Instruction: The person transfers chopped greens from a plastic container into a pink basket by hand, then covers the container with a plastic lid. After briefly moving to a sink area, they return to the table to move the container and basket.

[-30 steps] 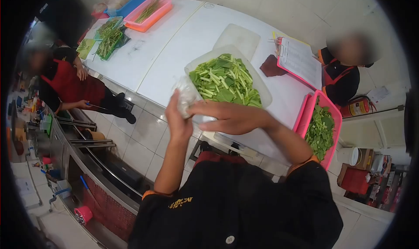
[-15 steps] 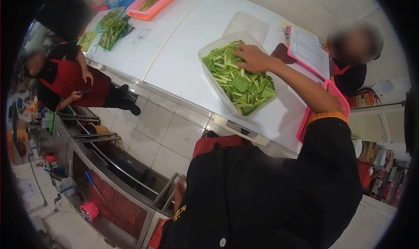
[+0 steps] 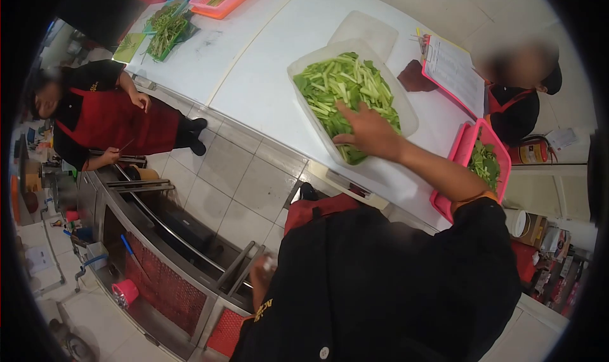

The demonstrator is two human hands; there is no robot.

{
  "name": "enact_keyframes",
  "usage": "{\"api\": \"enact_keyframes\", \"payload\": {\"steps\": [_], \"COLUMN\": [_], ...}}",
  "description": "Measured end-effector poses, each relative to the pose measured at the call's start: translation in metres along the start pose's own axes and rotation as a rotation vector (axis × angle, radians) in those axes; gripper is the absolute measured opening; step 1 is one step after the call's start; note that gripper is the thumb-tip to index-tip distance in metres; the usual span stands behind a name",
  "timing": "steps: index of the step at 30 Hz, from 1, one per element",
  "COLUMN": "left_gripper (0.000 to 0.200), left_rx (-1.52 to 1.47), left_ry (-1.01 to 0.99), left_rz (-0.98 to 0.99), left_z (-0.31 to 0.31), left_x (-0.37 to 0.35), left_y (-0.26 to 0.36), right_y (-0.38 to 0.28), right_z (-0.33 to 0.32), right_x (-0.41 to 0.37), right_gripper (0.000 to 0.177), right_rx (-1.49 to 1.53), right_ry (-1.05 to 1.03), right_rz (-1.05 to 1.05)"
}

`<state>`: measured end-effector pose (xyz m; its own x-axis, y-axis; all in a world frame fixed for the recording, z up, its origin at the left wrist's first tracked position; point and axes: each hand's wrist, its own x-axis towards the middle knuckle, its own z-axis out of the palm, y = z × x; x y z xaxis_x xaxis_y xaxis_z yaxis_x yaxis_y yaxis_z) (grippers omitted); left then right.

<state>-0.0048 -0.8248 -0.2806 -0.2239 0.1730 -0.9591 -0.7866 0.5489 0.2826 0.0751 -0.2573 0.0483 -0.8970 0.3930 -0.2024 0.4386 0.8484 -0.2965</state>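
Observation:
A translucent white plastic box (image 3: 303,118) full of cut leafy greens (image 3: 346,77) stands on the white tabletop. My right hand (image 3: 369,130) lies over its near end, fingers spread and touching the greens, with nothing gripped that I can see. Low at my left side, my left hand (image 3: 259,278) is partly hidden by my sleeve. A small white thing (image 3: 269,264), too small to name, shows at its curled fingers. Behind the box lies a translucent lid (image 3: 363,33).
A pink basket (image 3: 505,172) of leaves is at right, near a clipboard (image 3: 450,73) and a dark reddish-brown item (image 3: 415,77). Green baskets (image 3: 166,42) and a pink tray (image 3: 238,6) sit at the far left. Co-workers stand at left and right. Steel counters (image 3: 149,260) run behind me.
My right hand has moved from the far part of the greens to the near end of the box, its fingers spreading. The left co-worker stands more upright; the right co-worker's head has shifted.

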Motion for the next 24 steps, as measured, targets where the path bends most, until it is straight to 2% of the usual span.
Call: {"api": "enact_keyframes", "payload": {"steps": [1,4,6,9,10,11,13,16,18,20,22,24], "left_gripper": [0.031,0.033,0.036,0.037,0.036,0.037,0.037,0.038,0.038,0.039,0.040,0.040], "left_rx": [-0.053,-0.179,-0.234,-0.008,0.148,0.287,0.403,0.433,0.446,0.446,0.433,0.418], "left_ry": [-0.007,0.034,0.108,0.143,0.184,0.172,0.098,0.080,0.100,0.133,0.146,0.149], "left_rz": [0.038,0.129,0.163,-0.078,0.348,0.460,0.325,0.105,0.038,0.014,0.009,0.012], "left_z": [0.001,0.010,0.026,0.048,0.096,0.114,0.119,0.118,0.116,0.117,0.123,0.131], "left_x": [0.004,-0.002,-0.044,-0.056,-0.107,-0.111,-0.086,-0.079,-0.090,-0.103,-0.106,-0.103], "left_y": [0.012,0.058,0.085,0.077,0.064,0.043,-0.014,-0.062,-0.070,-0.072,-0.073,-0.071], "right_y": [-0.005,0.057,0.056,0.074,0.084,0.095,0.108,0.172,0.225,0.281,0.297,0.337], "right_z": [-0.001,0.014,-0.025,-0.046,-0.038,-0.030,-0.043,-0.071,-0.091,-0.094,-0.087,-0.044], "right_x": [-0.003,0.009,-0.001,0.003,0.010,0.012,-0.014,-0.096,-0.171,-0.235,-0.288,-0.305], "right_gripper": [0.073,0.051,0.041,0.037,0.038,0.039,0.036,0.033,0.033,0.037,0.038,0.044], "right_rx": [0.074,0.215,0.515,1.079,1.217,1.356,1.666,1.707,1.386,1.028,0.543,0.121], "right_ry": [0.044,0.167,0.052,-0.118,-0.157,-0.166,-0.176,-0.174,-0.156,-0.174,0.012,0.308], "right_rz": [-0.007,-0.150,0.044,0.266,0.245,0.235,0.129,0.060,0.172,0.445,0.587,0.552]}}
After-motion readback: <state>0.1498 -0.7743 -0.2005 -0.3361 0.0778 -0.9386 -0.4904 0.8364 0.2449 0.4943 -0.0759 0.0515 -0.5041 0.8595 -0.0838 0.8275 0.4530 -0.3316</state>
